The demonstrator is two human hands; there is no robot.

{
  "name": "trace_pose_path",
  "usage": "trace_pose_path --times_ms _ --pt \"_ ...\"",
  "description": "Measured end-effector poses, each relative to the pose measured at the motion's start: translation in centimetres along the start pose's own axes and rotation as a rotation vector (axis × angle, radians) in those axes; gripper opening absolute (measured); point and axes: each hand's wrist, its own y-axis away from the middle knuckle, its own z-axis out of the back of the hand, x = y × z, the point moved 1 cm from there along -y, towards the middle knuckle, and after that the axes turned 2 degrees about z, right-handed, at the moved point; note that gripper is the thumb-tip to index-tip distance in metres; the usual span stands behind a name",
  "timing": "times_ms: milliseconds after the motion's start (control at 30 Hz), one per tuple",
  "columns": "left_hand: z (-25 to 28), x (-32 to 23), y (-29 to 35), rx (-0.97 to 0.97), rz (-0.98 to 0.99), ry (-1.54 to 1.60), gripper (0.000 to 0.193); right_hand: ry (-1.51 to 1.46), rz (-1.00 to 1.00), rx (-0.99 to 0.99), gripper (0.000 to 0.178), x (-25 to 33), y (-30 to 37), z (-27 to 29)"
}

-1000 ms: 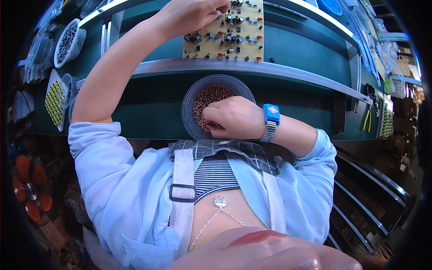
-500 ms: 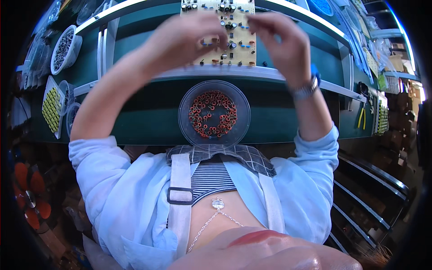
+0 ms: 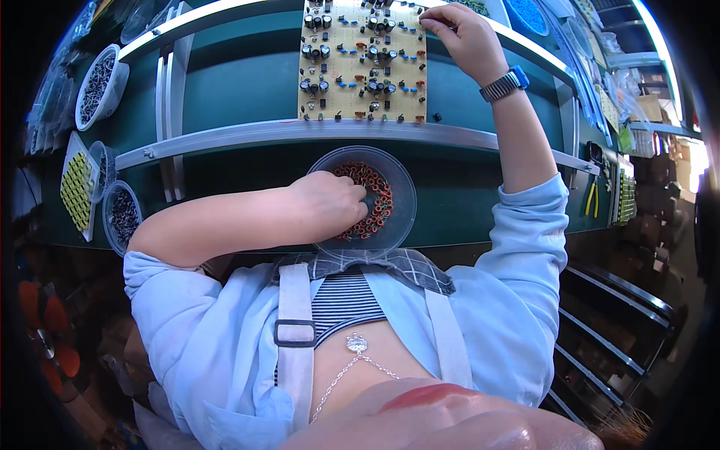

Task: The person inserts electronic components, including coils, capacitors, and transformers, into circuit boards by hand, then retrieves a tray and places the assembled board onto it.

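My left hand (image 3: 334,204) reaches into a clear round plastic bowl (image 3: 409,202) in front of me. Its fingers are bent together among small orange-red ring coils (image 3: 381,214) with wire legs; the fingertips are hidden. At the upper right edge of a tan circuit board (image 3: 334,69), my right hand (image 3: 466,41) has its thumb and fingers pinched together. Anything tiny between them cannot be made out. The board carries rows of black cylindrical capacitors (image 3: 315,52), blue parts and small dark components.
A metal rail (image 3: 255,132) runs between bowl and board. Tubs of small metal parts (image 3: 97,88) stand at the left, beside a tray of yellow-green pieces (image 3: 77,184). Yellow-handled pliers (image 3: 592,196) lie right; a small black part (image 3: 437,117) sits beside the board.
My left hand has left the board and come down into the bowl. My right hand has moved up and slightly back to the board's right edge, uncovering the board.
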Motion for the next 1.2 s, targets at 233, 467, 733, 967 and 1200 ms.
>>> trace_pose_path --times_ms 233,467,733,967,1200 --pt "0.3 -0.3 -0.1 -0.069 -0.035 0.131 0.011 0.103 0.079 0.014 0.011 0.3 -0.2 0.4" --pt "0.0 -0.2 -0.1 -0.073 -0.015 0.166 0.010 0.218 0.080 -0.058 0.011 1.6 0.4 -0.2" --pt "0.9 0.1 0.1 -0.234 -0.102 0.250 0.015 -0.082 0.715 -0.183 0.012 -1.4 -0.7 0.5" --pt "9.5 6.2 1.8 -0.891 0.020 0.366 0.020 -0.069 0.187 0.242 0.017 8.5 6.4 0.5" --pt "14.3 11.5 -1.2 -0.806 0.412 0.321 0.014 0.020 0.343 0.849 0.020 14.3 12.2 -6.0"
